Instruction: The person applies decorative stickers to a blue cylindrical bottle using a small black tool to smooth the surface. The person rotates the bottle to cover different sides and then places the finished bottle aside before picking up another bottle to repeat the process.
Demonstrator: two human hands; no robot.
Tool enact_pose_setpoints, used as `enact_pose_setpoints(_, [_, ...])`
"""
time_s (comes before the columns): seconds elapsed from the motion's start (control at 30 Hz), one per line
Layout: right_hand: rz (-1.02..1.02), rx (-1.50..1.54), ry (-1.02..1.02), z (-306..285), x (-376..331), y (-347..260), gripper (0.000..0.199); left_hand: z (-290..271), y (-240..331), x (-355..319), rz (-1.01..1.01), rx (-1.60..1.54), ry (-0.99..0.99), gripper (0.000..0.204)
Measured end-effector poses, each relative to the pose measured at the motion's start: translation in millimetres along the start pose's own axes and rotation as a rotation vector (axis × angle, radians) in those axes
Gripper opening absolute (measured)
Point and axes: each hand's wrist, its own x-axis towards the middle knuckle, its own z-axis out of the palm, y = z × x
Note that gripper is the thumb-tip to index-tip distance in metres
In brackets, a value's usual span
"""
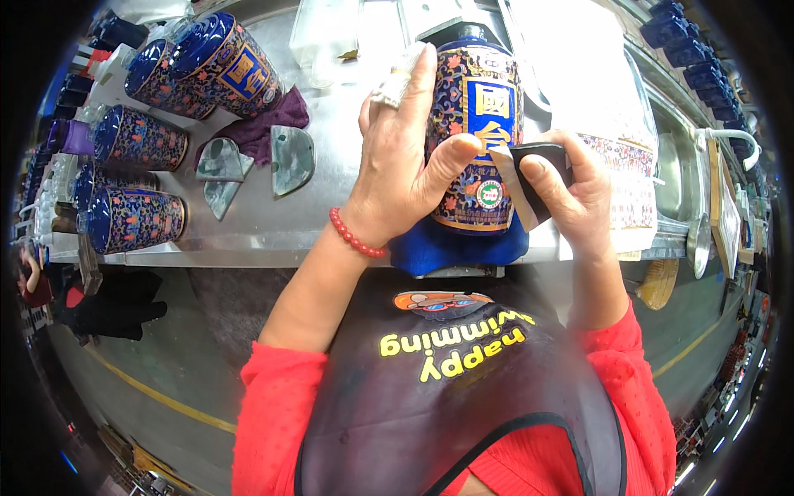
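A dark blue bottle (pixel 451 124) with a colourful floral wrap and a blue centre label lies in front of me on a blue cloth (pixel 463 248). My left hand (pixel 401 153) grips its left side, thumb pressed on the front; white tape wraps a fingertip and red beads circle the wrist. At the bottle's lower right, my right hand (pixel 571 186) is closed on a flat black scraper (pixel 546 165). A thin tan strip (pixel 514 186) stands between the scraper and the label; whether it is part of the scraper I cannot tell.
On the metal table (pixel 331 223), several matching bottles (pixel 141 136) stand at the left. Near them lie a purple cloth (pixel 269 124) and green curved scraping plates (pixel 294 159). Floral printed sheets (pixel 633 182) lie at the right beside a sink (pixel 678 182). A clear container (pixel 324 41) sits behind.
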Motion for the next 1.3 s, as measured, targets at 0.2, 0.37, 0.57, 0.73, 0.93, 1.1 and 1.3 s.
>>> enact_pose_setpoints(0.2, [0.096, 0.067, -0.068, -2, 3, -2, 0.018, 5, -1, 8, -0.037, -0.007, -0.004, 0.095])
enact_pose_setpoints(0.37, [0.081, 0.084, -0.040, 0, 3, 3, 0.018, 5, -4, 7, -0.085, -0.050, -0.028, 0.096])
enact_pose_setpoints(0.57, [0.078, 0.070, 0.004, -3, 4, 8, 0.019, 7, -5, 3, -0.019, -0.104, 0.047, 0.091])
enact_pose_setpoints(0.73, [0.119, 0.036, -0.028, -4, 2, 10, 0.019, 9, -4, 2, -0.091, -0.121, 0.045, 0.091])
enact_pose_setpoints(0.93, [0.099, 0.108, 0.035, -1, 1, 13, 0.021, 8, -1, 1, -0.185, -0.245, 0.043, 0.093])
enact_pose_setpoints(1.1, [0.103, 0.132, 0.042, -1, 1, 14, 0.020, 6, -4, 1, -0.214, -0.234, 0.027, 0.090])
enact_pose_setpoints(1.3, [0.124, 0.170, 0.044, -2, 1, 11, 0.020, -6, 1, -27, -0.219, -0.114, -0.040, 0.100])
